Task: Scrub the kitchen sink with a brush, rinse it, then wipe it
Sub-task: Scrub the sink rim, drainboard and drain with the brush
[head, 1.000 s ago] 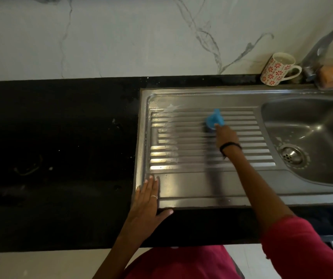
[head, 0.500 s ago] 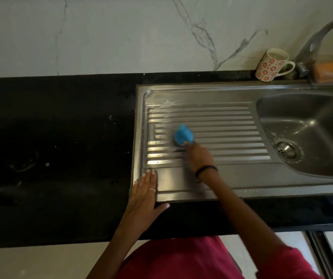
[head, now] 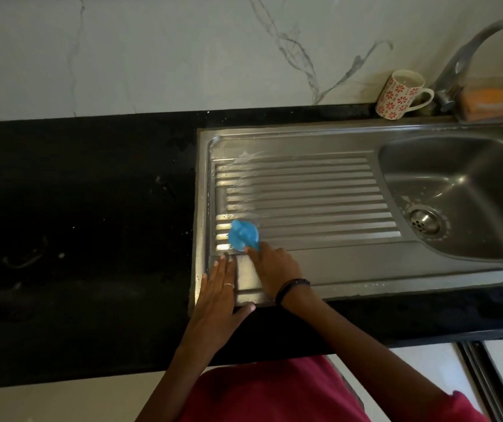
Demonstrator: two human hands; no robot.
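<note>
A stainless steel sink with a ribbed drainboard on the left and a basin with a drain on the right is set in a black counter. My right hand grips a blue brush pressed on the near left corner of the drainboard. Soapy streaks show on the ribs at the far left. My left hand lies flat, fingers straight, on the sink's front left rim, just left of my right hand.
A white mug with red flowers stands behind the sink by the tap. An orange sponge lies in a clear holder at the far right. The black counter stretches left. A marble wall rises behind.
My right hand has dragged the blue brush from the far middle of the drainboard toward the near left corner. My left hand has stayed on the front rim.
</note>
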